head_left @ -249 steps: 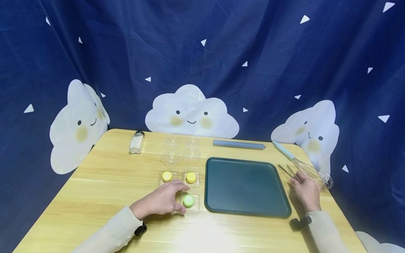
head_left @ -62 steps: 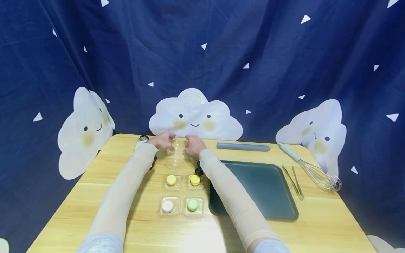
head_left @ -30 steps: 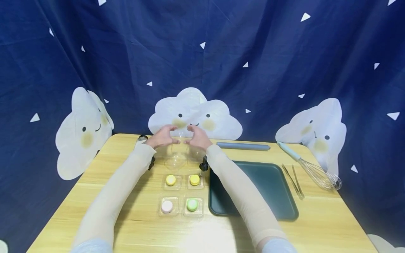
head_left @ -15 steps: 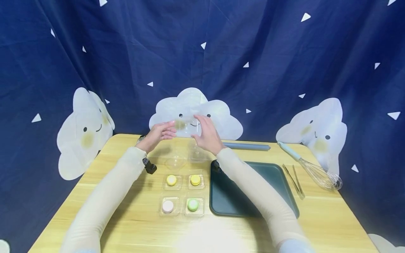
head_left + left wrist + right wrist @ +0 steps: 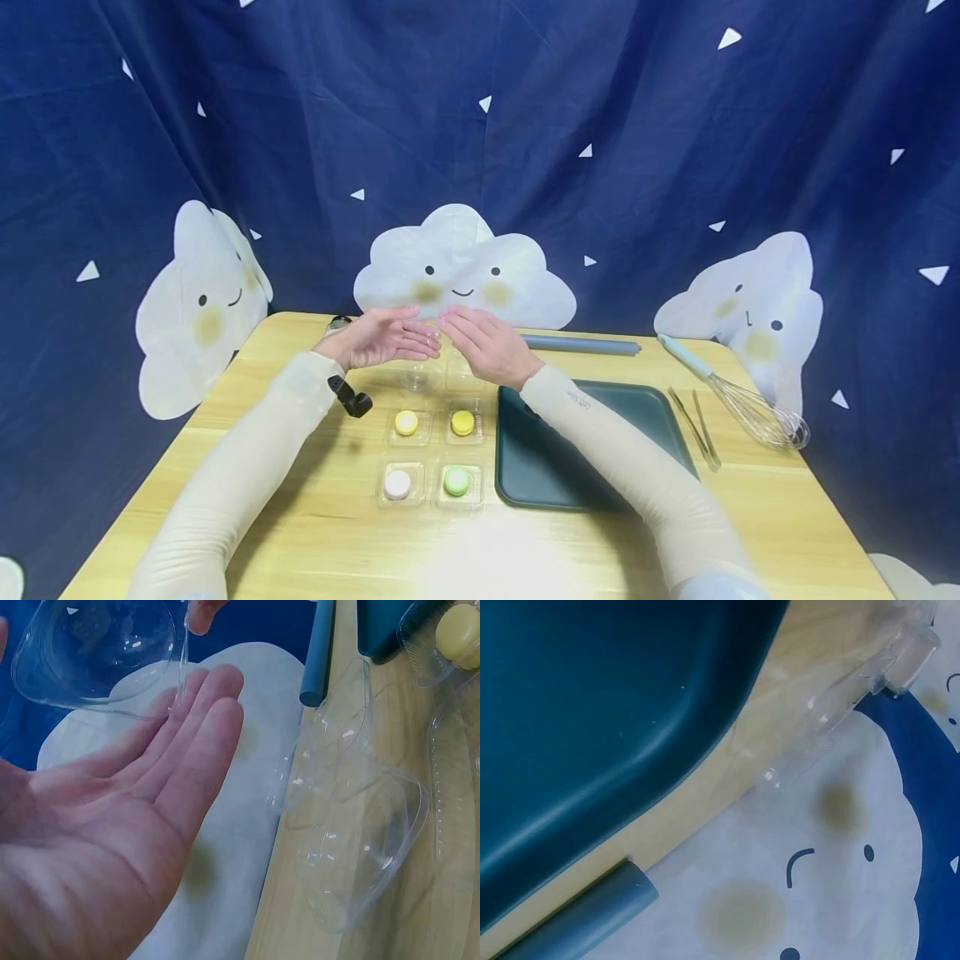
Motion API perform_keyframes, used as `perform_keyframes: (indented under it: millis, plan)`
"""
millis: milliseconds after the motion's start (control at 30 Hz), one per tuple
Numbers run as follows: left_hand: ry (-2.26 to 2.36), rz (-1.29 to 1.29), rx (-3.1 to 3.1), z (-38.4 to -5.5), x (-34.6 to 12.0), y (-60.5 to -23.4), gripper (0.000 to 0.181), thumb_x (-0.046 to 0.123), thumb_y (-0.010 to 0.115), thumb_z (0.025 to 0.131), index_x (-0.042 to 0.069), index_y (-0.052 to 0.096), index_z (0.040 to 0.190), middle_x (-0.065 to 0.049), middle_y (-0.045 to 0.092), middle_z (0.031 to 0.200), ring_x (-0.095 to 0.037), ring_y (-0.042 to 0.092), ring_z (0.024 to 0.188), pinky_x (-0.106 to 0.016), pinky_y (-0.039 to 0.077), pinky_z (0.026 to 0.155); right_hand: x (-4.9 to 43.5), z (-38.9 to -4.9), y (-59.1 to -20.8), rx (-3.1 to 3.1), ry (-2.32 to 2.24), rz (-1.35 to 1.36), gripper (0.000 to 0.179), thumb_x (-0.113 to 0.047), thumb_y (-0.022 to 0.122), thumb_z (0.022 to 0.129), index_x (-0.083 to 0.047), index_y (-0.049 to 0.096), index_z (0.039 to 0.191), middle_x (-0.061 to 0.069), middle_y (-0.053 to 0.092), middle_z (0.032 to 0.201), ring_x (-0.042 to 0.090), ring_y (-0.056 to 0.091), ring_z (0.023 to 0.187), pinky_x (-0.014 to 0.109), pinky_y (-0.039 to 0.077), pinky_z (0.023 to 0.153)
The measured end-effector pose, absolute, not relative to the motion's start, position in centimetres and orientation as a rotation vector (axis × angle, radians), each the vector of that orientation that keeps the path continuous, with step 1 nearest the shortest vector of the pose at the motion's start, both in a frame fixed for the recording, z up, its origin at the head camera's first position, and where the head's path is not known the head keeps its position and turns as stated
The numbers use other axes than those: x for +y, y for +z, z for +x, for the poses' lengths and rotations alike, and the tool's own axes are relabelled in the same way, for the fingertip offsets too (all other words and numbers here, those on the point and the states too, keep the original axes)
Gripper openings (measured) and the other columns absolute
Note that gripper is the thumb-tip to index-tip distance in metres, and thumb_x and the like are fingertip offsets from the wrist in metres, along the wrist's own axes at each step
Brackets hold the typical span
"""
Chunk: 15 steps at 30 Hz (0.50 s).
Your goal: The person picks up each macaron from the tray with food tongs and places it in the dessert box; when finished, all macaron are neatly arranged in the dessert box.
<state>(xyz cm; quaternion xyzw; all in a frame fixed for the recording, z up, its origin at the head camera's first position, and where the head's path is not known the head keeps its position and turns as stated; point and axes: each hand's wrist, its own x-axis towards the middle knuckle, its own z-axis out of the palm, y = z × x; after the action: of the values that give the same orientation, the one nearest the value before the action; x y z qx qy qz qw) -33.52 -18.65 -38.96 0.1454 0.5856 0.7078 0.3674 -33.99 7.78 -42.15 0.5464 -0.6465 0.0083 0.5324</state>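
Observation:
My left hand (image 5: 386, 336) is raised at the table's far edge, its fingers straight against a clear plastic lid (image 5: 105, 652). From the other side my right hand (image 5: 491, 346) pinches the lid's rim; one of its fingertips (image 5: 201, 615) shows in the left wrist view, while its thumb is hidden in the head view. Below the hands, more clear lids (image 5: 360, 847) lie on the table. Nearer stand clear plastic trays holding two yellow macarons (image 5: 407, 422), a pale pink macaron (image 5: 397, 484) and a green macaron (image 5: 457, 481).
A dark green baking tray (image 5: 577, 450) lies right of the macarons, partly under the right forearm. Behind it is a blue-grey rolling pin (image 5: 581, 344). Tongs (image 5: 696, 429) and a whisk (image 5: 738, 400) lie at the right. A jar (image 5: 339, 323) is partly behind the left hand.
Since the oldest frame both hands have left the macaron tray and the tongs for the lids. One lid was lifted and raised; over the last half second the hands lowered slightly and drew together.

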Motion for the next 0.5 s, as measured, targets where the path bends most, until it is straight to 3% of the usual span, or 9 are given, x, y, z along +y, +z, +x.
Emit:
perform_keyframes:
  millis: [233, 500]
  plan:
    - [1.793, 0.414, 1.523, -33.09, -18.69, -39.09, 0.048, 0.023, 0.043, 0.107, -0.014, 0.043, 0.137, -0.017, 0.069, 0.121, -0.030, 0.070, 0.113, -0.038, 0.057, 0.105, 7.76, -33.99, -42.57, -1.523, 0.005, 1.296, 0.038, 0.000, 0.052, 0.097, 0.000, 0.056, 0.134, 0.015, 0.064, 0.137, 0.027, 0.060, 0.129, 0.036, 0.050, 0.113]
    - [1.771, 0.397, 1.511, -33.00, -18.93, -39.42, 0.049, 0.025, 0.045, 0.106, -0.014, 0.046, 0.135, -0.019, 0.070, 0.121, -0.032, 0.070, 0.114, -0.039, 0.057, 0.105, 7.54, -33.95, -42.98, -1.504, 0.035, 1.308, 0.039, 0.002, 0.052, 0.096, 0.000, 0.057, 0.134, 0.014, 0.067, 0.131, 0.027, 0.062, 0.127, 0.035, 0.051, 0.112]
